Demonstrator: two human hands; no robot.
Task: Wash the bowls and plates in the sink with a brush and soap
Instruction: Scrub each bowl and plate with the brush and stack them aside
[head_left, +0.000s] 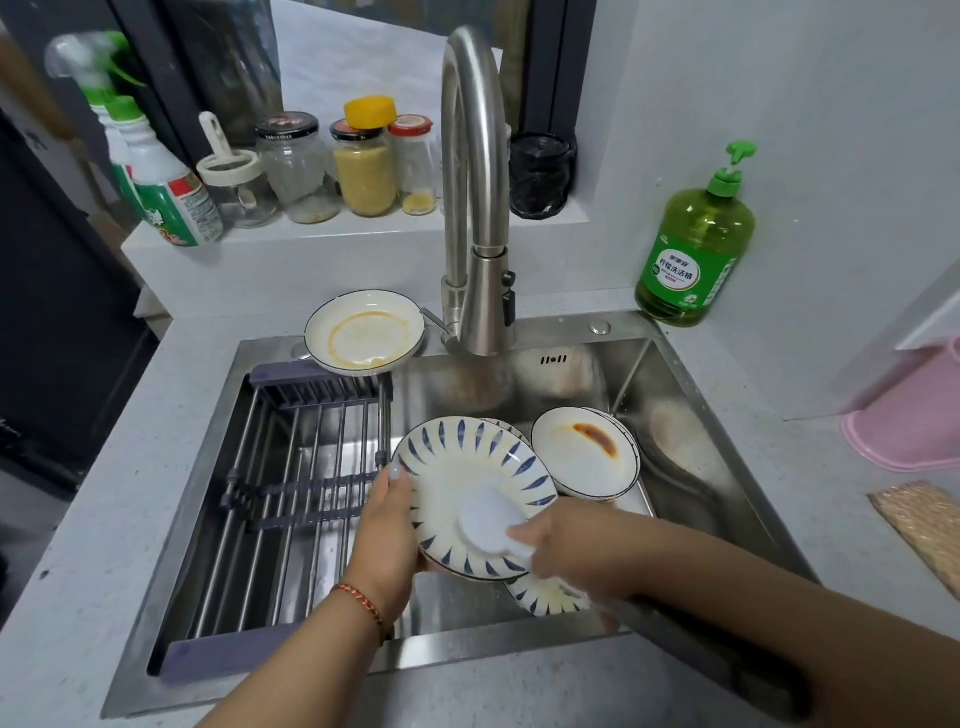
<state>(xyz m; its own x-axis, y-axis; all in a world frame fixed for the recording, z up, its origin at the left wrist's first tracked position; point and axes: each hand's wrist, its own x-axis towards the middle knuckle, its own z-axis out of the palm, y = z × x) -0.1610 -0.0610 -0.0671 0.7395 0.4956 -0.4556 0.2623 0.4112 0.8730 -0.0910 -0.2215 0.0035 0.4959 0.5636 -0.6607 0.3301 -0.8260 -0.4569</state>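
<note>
My left hand (387, 525) grips the left rim of a white plate with blue leaf marks (467, 467), tilted up over the sink (701, 415). My right hand (566, 545) holds a white brush (488, 519) and presses its round head on the plate's face; the hand is blurred. A second blue-marked plate (545, 597) lies below in the basin. A white bowl with a brown sauce stain (584, 452) sits to the right on other dishes. Another white bowl with an orange ring (363, 332) rests at the sink's back edge. The green soap bottle (693, 249) stands at the back right.
A steel faucet (475, 208) arches over the basin. A rack of steel bars (291, 478) spans the sink's left half. Jars (363, 166) and spray bottles (156, 176) line the ledge behind. A pink tub (914, 415) stands on the right counter.
</note>
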